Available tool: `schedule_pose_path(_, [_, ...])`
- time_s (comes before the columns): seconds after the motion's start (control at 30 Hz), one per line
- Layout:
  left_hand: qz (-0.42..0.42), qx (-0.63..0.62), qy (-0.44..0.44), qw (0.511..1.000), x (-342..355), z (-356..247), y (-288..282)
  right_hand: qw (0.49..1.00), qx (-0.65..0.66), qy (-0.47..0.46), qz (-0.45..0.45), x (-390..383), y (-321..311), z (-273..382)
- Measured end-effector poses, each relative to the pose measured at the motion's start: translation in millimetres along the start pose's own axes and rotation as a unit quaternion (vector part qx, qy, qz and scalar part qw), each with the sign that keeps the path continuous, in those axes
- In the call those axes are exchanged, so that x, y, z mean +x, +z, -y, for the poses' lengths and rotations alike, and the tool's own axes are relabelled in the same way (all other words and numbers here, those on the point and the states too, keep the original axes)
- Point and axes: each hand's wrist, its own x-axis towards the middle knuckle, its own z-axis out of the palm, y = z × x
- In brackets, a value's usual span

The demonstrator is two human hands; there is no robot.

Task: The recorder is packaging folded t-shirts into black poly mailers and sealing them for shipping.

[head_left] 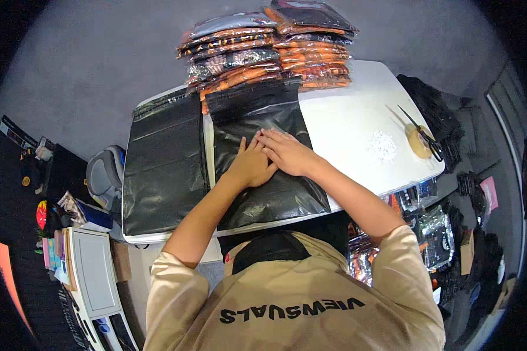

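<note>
My left hand (251, 163) lies flat on a black plastic mailer bag (263, 205) in the middle of the table. My right hand (289, 153) rests palm down on the same bag, its fingertips overlapping those of my left. Fingers on both hands are stretched out, and neither hand grips anything. The bag is glossy and wrinkled, with its far end by the stacked packages; whether anything is inside, I cannot tell. To its left is a pile of flat black mailer bags (164, 164).
Two stacks of clear-wrapped orange and black packages (234, 55) stand at the table's far edge. On the white table (339, 123), to the right, are small white paper bits (382, 147), a tape roll (418, 143) and black-handled scissors (432, 145). More wrapped packages (436, 240) lie below right.
</note>
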Motion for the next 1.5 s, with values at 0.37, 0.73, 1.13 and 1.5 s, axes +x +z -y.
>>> schedule_pose_path(0.37, [-0.047,0.022,-0.193,0.980,-7,68,-5,0.933,-0.177,0.270,0.158,13,-29,-11])
schedule_pose_path(0.73, [-0.063,-0.099,-0.131,0.984,40,43,2,0.957,-0.152,0.206,0.133,43,3,-21])
schedule_pose_path(1.13, [-0.065,-0.104,-0.153,0.981,52,29,1,0.966,-0.157,0.182,0.092,44,14,-32])
schedule_pose_path(1.5, [0.009,-0.112,-0.120,0.986,13,27,-40,0.978,-0.118,0.148,0.090,12,-9,-5])
